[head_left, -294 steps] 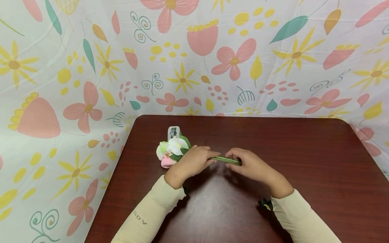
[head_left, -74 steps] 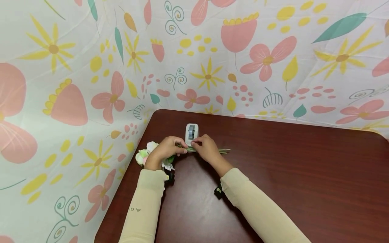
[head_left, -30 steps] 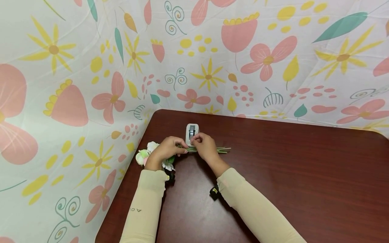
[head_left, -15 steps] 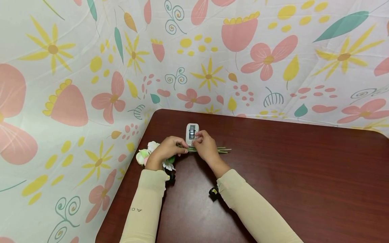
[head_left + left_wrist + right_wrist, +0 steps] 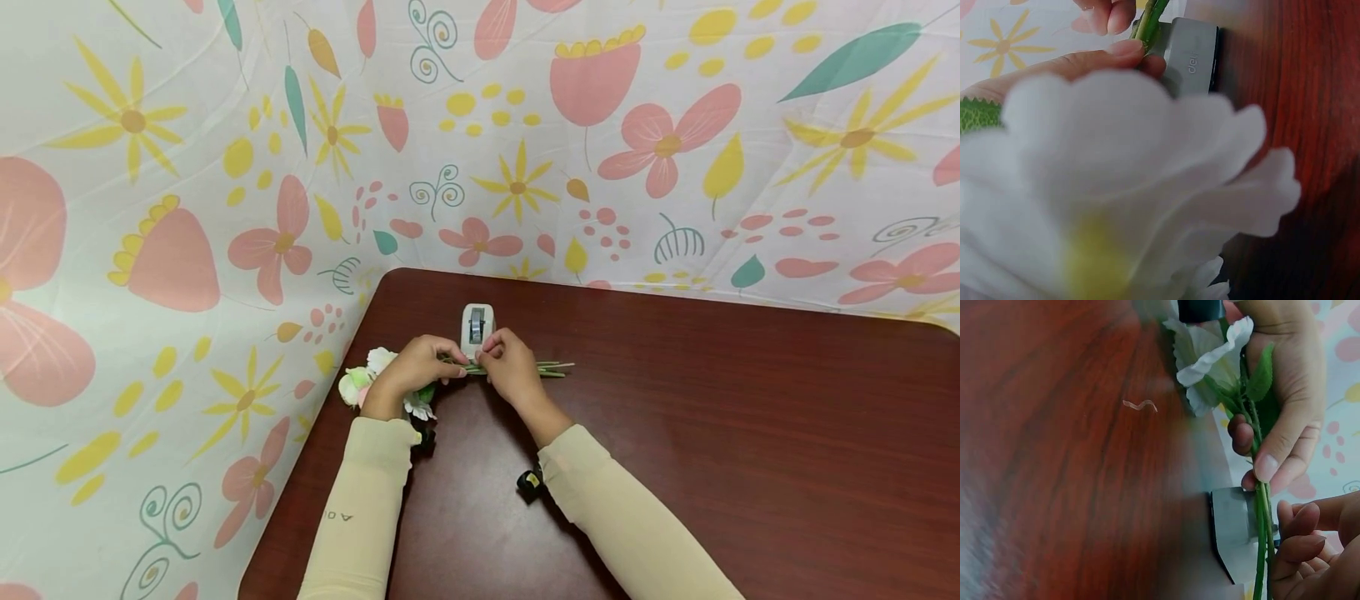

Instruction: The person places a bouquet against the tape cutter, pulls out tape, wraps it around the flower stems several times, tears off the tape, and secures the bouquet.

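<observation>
My left hand [image 5: 416, 367] pinches the green stems [image 5: 553, 368] of a small bunch of artificial flowers [image 5: 356, 386] between thumb and fingers, just below the blooms. The stems run rightward, crossing in front of a pale tape dispenser [image 5: 468, 323]. A white bloom [image 5: 1122, 144] fills much of the left wrist view. My right hand [image 5: 510, 367] is at the dispenser's front end, over the stems, thumb and forefinger drawn close together. In the right wrist view its curled fingers [image 5: 1297, 550] lie right beside the stems; I cannot tell whether they pinch any tape.
The dark red-brown table [image 5: 675, 433] stretches away to the right. A small clear curled strip [image 5: 1140, 405] lies on it. A flower-printed cloth [image 5: 300, 125] hangs behind and left of the table. Black wrist cameras [image 5: 529, 483] hang under both cuffs.
Since the oldest frame the bunch and both hands have moved left, in front of the dispenser. Lately my right fingers have shifted slightly at the dispenser's front; the left hand keeps its hold.
</observation>
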{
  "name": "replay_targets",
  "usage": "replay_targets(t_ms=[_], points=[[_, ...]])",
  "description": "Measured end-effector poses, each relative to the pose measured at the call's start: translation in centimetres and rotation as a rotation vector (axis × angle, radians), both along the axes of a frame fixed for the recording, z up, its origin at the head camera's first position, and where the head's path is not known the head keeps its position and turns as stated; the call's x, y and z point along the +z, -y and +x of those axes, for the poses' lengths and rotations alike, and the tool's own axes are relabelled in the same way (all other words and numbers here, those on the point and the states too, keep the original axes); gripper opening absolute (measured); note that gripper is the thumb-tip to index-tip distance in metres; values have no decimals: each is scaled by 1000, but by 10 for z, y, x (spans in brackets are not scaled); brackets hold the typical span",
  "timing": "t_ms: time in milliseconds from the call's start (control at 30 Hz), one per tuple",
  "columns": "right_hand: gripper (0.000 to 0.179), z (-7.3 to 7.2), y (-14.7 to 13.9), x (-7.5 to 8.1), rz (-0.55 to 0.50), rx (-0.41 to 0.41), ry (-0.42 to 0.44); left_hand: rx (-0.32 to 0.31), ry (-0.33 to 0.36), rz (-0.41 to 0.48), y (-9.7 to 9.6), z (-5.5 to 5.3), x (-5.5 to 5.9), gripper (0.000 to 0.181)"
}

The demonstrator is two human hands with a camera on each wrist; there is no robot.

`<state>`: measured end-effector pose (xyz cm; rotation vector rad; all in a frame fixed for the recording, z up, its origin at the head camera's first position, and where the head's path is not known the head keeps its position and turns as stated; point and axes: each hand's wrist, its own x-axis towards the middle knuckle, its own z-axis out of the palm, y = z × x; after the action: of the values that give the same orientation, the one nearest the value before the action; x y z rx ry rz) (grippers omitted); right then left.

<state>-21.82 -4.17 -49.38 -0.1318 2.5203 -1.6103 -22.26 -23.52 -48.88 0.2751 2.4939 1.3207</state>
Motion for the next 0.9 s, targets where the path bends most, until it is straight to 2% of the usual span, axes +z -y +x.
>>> replay_targets(t_ms=[433, 900], points=[[12, 14, 1, -4, -89, 2, 22, 5, -4, -8, 0, 0, 0, 7], [13, 28, 0, -7, -94, 54, 48, -3, -12, -5, 1, 1, 1, 7]])
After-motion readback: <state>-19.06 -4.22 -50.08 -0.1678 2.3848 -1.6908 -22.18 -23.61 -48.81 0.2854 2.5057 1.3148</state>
